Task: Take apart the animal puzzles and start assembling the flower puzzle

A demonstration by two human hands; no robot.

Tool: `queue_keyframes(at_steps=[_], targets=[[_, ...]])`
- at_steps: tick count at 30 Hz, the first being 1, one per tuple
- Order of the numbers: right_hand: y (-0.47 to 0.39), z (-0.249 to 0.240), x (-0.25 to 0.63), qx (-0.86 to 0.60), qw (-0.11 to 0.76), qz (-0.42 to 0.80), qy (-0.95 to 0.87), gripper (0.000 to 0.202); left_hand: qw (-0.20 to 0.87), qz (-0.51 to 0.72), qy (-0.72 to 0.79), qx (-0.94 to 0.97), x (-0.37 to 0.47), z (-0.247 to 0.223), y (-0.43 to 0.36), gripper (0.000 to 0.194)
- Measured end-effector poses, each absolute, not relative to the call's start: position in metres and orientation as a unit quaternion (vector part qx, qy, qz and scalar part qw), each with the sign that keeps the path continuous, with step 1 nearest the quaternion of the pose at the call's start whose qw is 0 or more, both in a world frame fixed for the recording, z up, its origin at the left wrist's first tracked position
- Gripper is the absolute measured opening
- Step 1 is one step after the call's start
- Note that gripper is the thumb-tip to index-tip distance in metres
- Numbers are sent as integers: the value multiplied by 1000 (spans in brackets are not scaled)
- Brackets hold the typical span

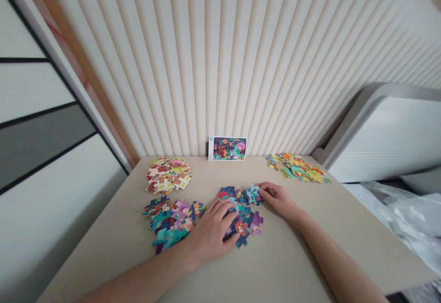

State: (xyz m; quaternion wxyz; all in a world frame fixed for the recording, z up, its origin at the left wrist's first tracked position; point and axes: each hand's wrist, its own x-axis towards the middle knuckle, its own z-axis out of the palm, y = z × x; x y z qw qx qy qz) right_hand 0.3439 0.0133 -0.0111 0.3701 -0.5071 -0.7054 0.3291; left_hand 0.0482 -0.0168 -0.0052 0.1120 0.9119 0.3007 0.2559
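Note:
My left hand (217, 229) lies palm down with its fingers spread over a pile of dark blue, teal and purple jigsaw puzzle pieces (242, 227), covering part of it. At the pile's far right edge, my right hand (278, 199) has thumb and fingertips closed on the side of a light blue, spotted puzzle piece (253, 194). Another heap of purple, teal and brown puzzle pieces (182, 211) lies to the left, partly hidden by my left hand and forearm.
A picture card (227, 148) leans upright against the pleated wall (213, 64) at the back of the table (285, 266). Red, cream and green puzzle pieces (168, 174) are heaped back left; yellow and orange ones (299, 167) back right. Clear plastic wrapping (406, 206) lies beyond the right edge.

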Motion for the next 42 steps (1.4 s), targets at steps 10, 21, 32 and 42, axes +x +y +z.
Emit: queue_keyframes(at_steps=[10,21,32,42], targets=[[22,-30,355,-588,387,289,-649,36,114,234,296,919,49,-4,-17,35],[26,-33,364,-627,435,196,-616,46,112,230,289,923,47,-3,-16,34],[24,-28,361,-616,423,193,-636,48,112,224,290,924,48,-3,-17,36],[24,-26,361,-602,445,218,-626,41,109,224,294,923,48,-3,-17,36]])
